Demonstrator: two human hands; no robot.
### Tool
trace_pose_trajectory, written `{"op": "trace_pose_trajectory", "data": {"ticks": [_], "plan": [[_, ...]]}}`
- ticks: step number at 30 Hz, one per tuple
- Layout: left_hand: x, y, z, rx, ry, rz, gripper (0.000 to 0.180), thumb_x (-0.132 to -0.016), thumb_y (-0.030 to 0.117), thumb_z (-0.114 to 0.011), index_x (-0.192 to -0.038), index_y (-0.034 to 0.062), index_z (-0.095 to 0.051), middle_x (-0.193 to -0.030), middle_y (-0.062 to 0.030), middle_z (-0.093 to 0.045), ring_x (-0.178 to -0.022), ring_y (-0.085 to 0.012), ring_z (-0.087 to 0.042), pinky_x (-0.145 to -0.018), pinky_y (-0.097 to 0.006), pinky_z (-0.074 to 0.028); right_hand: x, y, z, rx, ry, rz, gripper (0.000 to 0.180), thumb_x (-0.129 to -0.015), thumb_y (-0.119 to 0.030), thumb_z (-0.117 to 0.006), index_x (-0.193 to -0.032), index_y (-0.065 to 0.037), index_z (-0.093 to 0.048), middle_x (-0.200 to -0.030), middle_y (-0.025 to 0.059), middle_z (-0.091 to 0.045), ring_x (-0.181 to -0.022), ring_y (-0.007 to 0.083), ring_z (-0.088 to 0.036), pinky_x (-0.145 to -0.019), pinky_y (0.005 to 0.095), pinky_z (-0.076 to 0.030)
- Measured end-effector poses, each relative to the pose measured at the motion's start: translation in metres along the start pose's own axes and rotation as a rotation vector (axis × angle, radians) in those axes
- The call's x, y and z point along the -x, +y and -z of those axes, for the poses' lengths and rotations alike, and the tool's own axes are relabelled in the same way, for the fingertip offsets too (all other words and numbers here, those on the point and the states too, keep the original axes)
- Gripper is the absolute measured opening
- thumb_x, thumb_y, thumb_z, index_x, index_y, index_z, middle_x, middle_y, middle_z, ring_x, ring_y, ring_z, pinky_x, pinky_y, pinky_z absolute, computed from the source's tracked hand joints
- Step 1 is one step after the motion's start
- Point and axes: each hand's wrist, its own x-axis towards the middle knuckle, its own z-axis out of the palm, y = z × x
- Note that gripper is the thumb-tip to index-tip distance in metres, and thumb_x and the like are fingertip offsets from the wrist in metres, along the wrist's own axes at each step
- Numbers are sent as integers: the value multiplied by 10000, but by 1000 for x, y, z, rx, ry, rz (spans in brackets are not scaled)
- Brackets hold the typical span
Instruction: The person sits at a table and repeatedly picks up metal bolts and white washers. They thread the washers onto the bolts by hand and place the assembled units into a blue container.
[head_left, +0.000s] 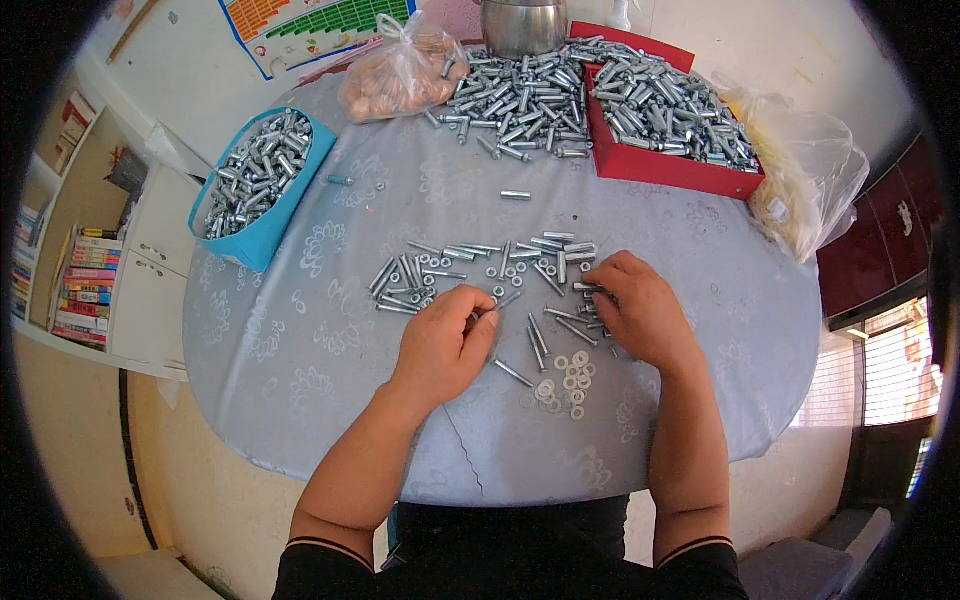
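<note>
My left hand [447,343] is closed, and a thin bolt [510,300] juts out from its fingertips to the right. My right hand [643,310] curls at the right side of the loose parts, thumb and fingers closing on a short metal sleeve [583,287]. Beyond and between the hands are scattered long bolts [514,372], more sleeves [561,266] and small hex nuts [428,280]. Nearer me, between my forearms, flat washers [571,382] lie in a loose cluster. My palms and bent fingers hide some of the parts beneath them.
A blue box [262,250] of assembled expansion bolts stands at the left. At the back are a heap of such bolts [515,100], a full red box [680,170], a bag of round brown items [395,80], a metal pot [524,27] and another plastic bag [800,190]. One sleeve [515,195] lies apart.
</note>
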Motion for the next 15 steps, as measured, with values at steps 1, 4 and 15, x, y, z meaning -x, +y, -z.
{"op": "trace_pose_trajectory", "data": {"ticks": [1, 4, 15], "plan": [[0, 0, -1, -5, 10, -11, 113, -877, 95, -621, -948, 14, -587, -795, -74, -586, -654, -144, -559, -598, -287, -455, 0, -1, 1, 8, -9, 1, 168, -793, -70, -618, -957, -44, -647, -988, 130, -610, -946, 326, -592, -823, 418, -489], [-1, 5, -1, -10, -2, 32, 109, -884, 127, -606, -940, 39, -576, -803, -99, -620, -698, -259, -602, -630, -345, -470, 0, 0, 0, 2, -29, -27, 204, -785, -57, -610, -985, -50, -649, -983, 138, -605, -941, 336, -592, -817, 427, -489], [-2, 0, -2, -30, 37, -60, 130, -879, 86, -628, -988, 16, -610, -837, -97, -617, -700, -192, -594, -638, -297, -479, -7, -19, -13, -926, 62, -284, 167, -902, -2, -596, -1068, -11, -583, -1001, 55, -661, -764, 98, -568, -688, 246, -484]]}}
